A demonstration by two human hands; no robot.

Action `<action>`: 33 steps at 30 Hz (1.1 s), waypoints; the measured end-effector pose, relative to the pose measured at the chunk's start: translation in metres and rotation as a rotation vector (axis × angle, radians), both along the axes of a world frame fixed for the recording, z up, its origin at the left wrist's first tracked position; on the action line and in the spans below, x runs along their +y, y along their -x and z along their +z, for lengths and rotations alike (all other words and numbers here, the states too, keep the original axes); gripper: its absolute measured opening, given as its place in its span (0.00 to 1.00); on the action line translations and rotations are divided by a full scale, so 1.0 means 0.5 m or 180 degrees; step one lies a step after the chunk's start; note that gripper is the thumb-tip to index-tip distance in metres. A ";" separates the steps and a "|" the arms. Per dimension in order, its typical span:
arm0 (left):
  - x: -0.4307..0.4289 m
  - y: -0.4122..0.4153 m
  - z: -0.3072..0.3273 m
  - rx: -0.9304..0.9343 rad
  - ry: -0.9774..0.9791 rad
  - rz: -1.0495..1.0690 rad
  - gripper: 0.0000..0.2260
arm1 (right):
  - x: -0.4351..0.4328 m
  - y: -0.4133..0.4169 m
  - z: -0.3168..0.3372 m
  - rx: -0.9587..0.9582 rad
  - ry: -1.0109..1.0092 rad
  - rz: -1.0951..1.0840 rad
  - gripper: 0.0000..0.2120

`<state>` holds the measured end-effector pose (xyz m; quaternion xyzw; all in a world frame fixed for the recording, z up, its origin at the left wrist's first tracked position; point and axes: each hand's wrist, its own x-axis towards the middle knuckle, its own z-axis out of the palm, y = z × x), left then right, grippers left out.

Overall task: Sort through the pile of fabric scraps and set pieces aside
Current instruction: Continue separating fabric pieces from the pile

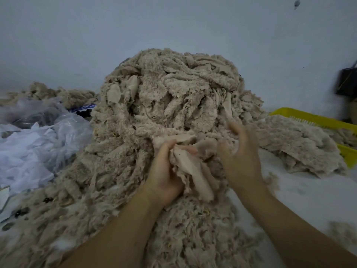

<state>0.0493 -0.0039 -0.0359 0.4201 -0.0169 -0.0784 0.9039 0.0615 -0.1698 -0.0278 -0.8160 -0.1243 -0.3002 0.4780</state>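
Seemingly collecting a bundle, the left hand (164, 171) is clenching several scraps (193, 171) at the near front of the pile (164, 89); the right hand (239, 151) is digging in beside them, its grip too blurred to tell; a flatter stack (295, 144) is lying against the yellow basket (309, 118) at the tabletop's right edge, probably set aside.

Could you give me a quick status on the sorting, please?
Left hand grips scrap. Right hand blurred, at pile. Nothing in the way.

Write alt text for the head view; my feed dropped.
The left hand grips a bunch of beige fabric scraps at the foot of a tall fuzzy pile, the blurred right hand touching fabric beside it. Plastic bags lie left, a yellow crate right.
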 end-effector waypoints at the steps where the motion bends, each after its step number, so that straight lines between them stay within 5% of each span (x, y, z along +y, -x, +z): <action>1: -0.004 0.003 -0.001 -0.0021 -0.0066 -0.0108 0.26 | 0.009 0.007 -0.001 -0.0008 0.0225 0.0365 0.20; 5: -0.016 0.005 -0.001 -0.0204 -0.0718 0.0126 0.34 | 0.030 0.018 -0.020 0.0784 0.0820 0.1313 0.17; 7: -0.024 0.003 -0.004 -0.0390 -0.1047 0.0469 0.31 | 0.028 0.008 -0.031 0.0887 0.0926 0.1146 0.21; 9: -0.022 0.002 -0.005 -0.0447 -0.1045 0.0595 0.25 | 0.029 0.001 -0.033 0.0860 0.1222 0.0884 0.12; 15: 0.028 -0.020 0.015 0.0164 0.1068 0.0778 0.15 | 0.013 -0.004 -0.025 0.1207 0.0858 0.0852 0.13; 20: 0.064 -0.029 0.014 0.0230 0.1573 0.0911 0.08 | -0.012 -0.021 -0.018 0.1058 0.0536 0.0311 0.20; 25: 0.048 -0.023 0.012 0.0330 0.0594 0.0601 0.19 | 0.007 0.008 -0.018 0.0701 0.0285 0.1157 0.22; 27: 0.028 -0.016 0.014 0.0310 0.0163 0.0403 0.20 | 0.013 0.011 -0.029 0.0970 -0.0296 0.1320 0.33; 28: 0.019 -0.012 0.013 0.0297 -0.0078 0.0340 0.21 | 0.014 0.008 -0.032 0.1263 -0.0647 0.1495 0.27; 29: 0.010 -0.009 0.012 0.0293 -0.0335 0.0324 0.21 | 0.012 0.001 -0.036 0.1423 -0.0847 0.1525 0.43; 33: -0.010 0.003 0.010 0.0250 -0.1353 0.0415 0.20 | 0.024 0.006 -0.019 0.1254 -0.0498 0.1923 0.34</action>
